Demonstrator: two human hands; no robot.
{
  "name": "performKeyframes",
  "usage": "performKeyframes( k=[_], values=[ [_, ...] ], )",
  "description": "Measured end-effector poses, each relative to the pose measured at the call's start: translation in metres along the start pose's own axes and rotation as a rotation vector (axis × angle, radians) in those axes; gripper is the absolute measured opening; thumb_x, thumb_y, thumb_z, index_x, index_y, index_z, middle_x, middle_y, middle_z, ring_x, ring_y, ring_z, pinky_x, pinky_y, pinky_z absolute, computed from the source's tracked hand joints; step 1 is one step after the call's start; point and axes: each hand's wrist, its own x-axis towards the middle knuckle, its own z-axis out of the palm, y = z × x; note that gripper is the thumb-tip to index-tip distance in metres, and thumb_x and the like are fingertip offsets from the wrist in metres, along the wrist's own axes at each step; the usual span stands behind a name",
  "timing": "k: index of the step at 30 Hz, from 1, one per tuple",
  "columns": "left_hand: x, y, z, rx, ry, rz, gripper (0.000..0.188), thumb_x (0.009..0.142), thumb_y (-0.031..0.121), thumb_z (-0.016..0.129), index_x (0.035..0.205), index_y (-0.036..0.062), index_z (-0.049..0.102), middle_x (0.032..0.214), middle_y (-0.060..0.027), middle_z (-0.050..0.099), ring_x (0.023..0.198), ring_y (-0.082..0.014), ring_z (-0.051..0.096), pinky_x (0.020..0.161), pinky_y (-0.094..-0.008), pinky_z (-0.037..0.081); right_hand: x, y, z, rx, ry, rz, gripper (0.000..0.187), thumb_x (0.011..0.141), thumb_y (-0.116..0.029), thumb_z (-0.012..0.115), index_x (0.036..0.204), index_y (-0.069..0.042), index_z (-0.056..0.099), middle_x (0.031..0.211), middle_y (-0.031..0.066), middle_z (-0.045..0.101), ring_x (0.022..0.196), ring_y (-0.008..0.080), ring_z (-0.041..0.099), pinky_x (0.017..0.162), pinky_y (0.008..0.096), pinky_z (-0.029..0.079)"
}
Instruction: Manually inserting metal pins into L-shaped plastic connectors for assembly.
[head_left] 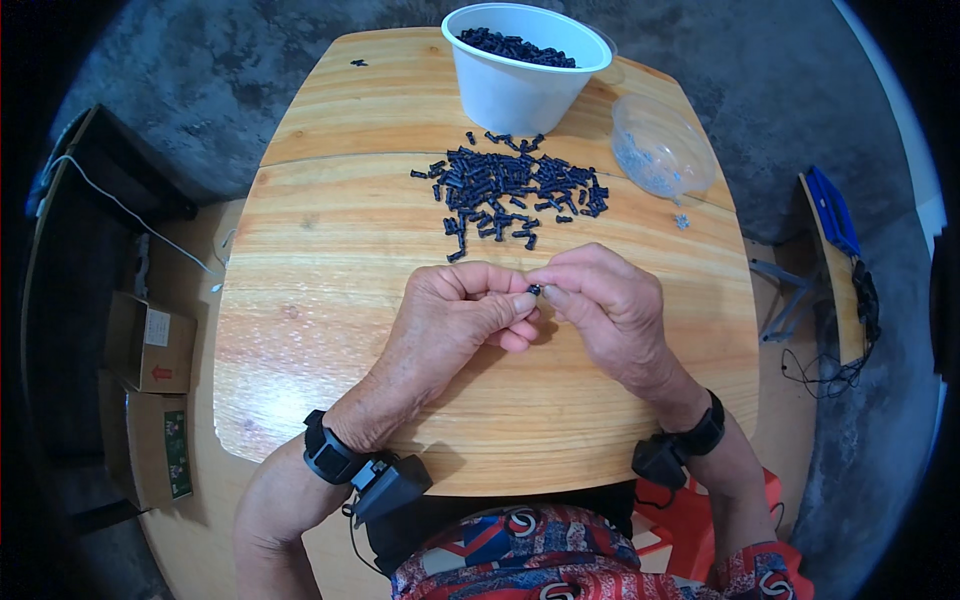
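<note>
My left hand (465, 310) and my right hand (605, 305) meet fingertip to fingertip over the middle of the wooden table (330, 290). Between the left thumb and fingers sits a small black plastic part (534, 289), of which only one end shows. The right thumb and forefinger pinch right beside that end; whatever is in them is too small or hidden to make out. Just beyond my hands lies a loose pile of similar short black parts (505, 185), each with a wider end.
Behind the pile stands a white tub (520, 95) filled with black parts. To its right, a clear plastic bowl (680, 150) holds tiny pale pieces, with a small clump (682, 221) near it. Cardboard boxes (150, 350) stand left of the table; a red stool (700, 520) is at lower right.
</note>
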Motion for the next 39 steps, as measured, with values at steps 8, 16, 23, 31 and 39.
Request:
performKeyframes(
  k=[8, 16, 23, 31, 39],
  values=[
    [-0.001, 0.002, 0.000, -0.003, -0.003, 0.016, 0.013, 0.089, 0.007, 0.065, 0.098, -0.0014, 0.065, 0.084, -0.0082, 0.068, 0.070, -0.0115, 0.065, 0.064, -0.0218, 0.055, -0.003, -0.001, 0.003, 0.164, 0.039, 0.148, 0.017, 0.084, -0.001, 0.064, 0.101, 0.000, 0.064, 0.088, 0.0099, 0.066, 0.074, 0.0164, 0.066, 0.058, 0.0263, 0.053],
    [0.000, 0.001, -0.001, -0.017, 0.002, -0.009, 0.012, 0.089, 0.006, 0.064, 0.098, -0.0020, 0.064, 0.085, -0.0091, 0.068, 0.071, -0.0120, 0.066, 0.064, -0.0217, 0.055, -0.003, -0.003, -0.002, 0.005, -0.016, 0.102, 0.013, 0.082, 0.000, 0.065, 0.095, -0.002, 0.064, 0.083, 0.0105, 0.066, 0.073, 0.0202, 0.067, 0.060, 0.0272, 0.053],
    [0.000, -0.002, -0.003, 0.014, -0.002, 0.014, 0.012, 0.088, 0.005, 0.064, 0.097, -0.0030, 0.065, 0.084, -0.0100, 0.068, 0.070, -0.0129, 0.066, 0.064, -0.0222, 0.055, 0.000, 0.001, -0.001, -0.206, -0.003, -0.271, 0.018, 0.076, -0.001, 0.065, 0.094, -0.002, 0.064, 0.082, 0.0107, 0.063, 0.069, 0.0245, 0.066, 0.058, 0.0306, 0.052],
    [-0.002, 0.001, 0.006, 0.107, 0.048, -0.011, 0.009, 0.090, 0.000, 0.060, 0.091, -0.0063, 0.066, 0.080, -0.0092, 0.067, 0.069, -0.0117, 0.064, 0.062, -0.0224, 0.055, -0.004, -0.005, 0.003, -0.333, -0.048, -0.366, 0.011, 0.073, -0.003, 0.065, 0.081, -0.003, 0.057, 0.070, 0.0074, 0.048, 0.055, 0.0219, 0.056, 0.050, 0.0331, 0.048],
    [0.000, -0.003, 0.002, 0.081, 0.011, 0.012, 0.010, 0.090, 0.001, 0.059, 0.095, -0.0053, 0.065, 0.081, -0.0087, 0.066, 0.070, -0.0112, 0.064, 0.062, -0.0221, 0.054, 0.000, 0.013, -0.008, -0.116, -0.034, -0.235, 0.010, 0.076, -0.001, 0.064, 0.085, -0.001, 0.062, 0.073, 0.0107, 0.059, 0.063, 0.0239, 0.062, 0.054, 0.0318, 0.050]
  ],
)
